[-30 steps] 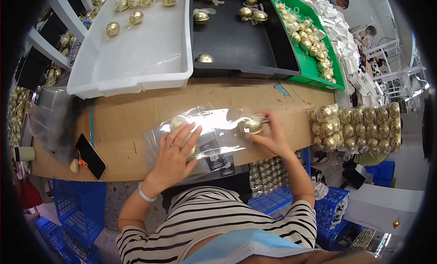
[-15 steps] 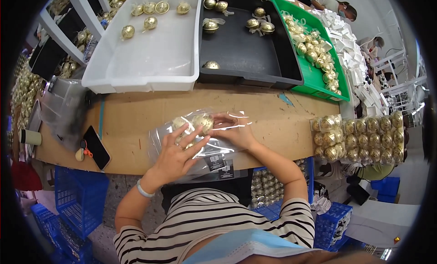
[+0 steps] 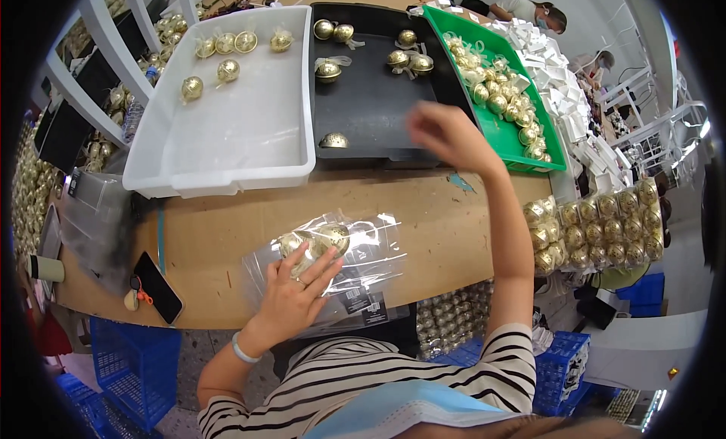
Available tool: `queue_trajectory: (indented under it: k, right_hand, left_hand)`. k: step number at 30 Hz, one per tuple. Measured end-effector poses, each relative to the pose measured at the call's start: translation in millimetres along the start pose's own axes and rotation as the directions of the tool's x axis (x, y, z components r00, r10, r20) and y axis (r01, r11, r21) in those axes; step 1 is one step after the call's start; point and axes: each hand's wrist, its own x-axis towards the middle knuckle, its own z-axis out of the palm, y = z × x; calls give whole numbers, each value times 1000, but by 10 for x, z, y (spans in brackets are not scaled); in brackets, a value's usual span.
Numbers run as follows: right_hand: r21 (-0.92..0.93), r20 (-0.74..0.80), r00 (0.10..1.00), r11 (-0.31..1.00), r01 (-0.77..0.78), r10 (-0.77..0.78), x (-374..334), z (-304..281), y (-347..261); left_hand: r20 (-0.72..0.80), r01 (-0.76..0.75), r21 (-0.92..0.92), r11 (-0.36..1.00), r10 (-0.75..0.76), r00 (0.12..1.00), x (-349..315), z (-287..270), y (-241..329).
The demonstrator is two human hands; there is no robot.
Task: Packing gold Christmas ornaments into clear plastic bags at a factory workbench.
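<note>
My left hand [image 3: 299, 291] lies with fingers spread on a clear plastic bag [image 3: 370, 254] near the table's front edge. Inside the bag are gold bell-like balls [image 3: 334, 240], partly hidden under my fingers. Dark labels [image 3: 363, 304] with barcodes show at the bag's near end. Raised over the front of the black tray [image 3: 363, 110] is my right hand [image 3: 448, 133], its fingers bent and smeared by motion. Whether it holds anything cannot be made out. Several gold balls with pale ribbons [image 3: 328, 70] sit in that tray, and one ball [image 3: 333, 140] lies near its front wall.
A white tray [image 3: 234, 129] with gold balls stands at left, a green tray [image 3: 522, 148] of balls at right. White boxes [image 3: 560, 83] and packed gold balls [image 3: 612, 227] lie further right. Clear bags [image 3: 98, 220] and a phone [image 3: 158, 288] are at left. People sit beyond.
My right hand has left the bag and moved up and right to the black tray. My left hand stays on the bag. The view has shifted slightly.
</note>
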Motion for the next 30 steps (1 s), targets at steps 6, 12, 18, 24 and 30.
queue_trajectory:
  k: [6, 12, 18, 24, 30]
  right_hand:
    - [117, 574, 801, 985, 125, -170, 1237, 1001, 507]
    - [710, 98, 986, 685, -162, 132, 496, 333, 185]
    - [964, -164, 949, 247, 96, 271, -519, 550, -137]
    - [846, -303, 880, 528, 72, 366, -1131, 742, -185]
    - [162, -359, 895, 962, -219, 264, -1699, 1178, 6]
  left_hand:
    - [15, 1, -10, 1000, -1, 1000, 53, 15, -19]
    - [0, 4, -16, 1000, -4, 1000, 1, -4, 36]
    - [52, 1, 77, 997, -5, 999, 50, -35, 116]
    - [60, -10, 192, 981, -1, 998, 182, -102, 177]
    - [19, -76, 43, 996, 76, 997, 271, 5, 60]
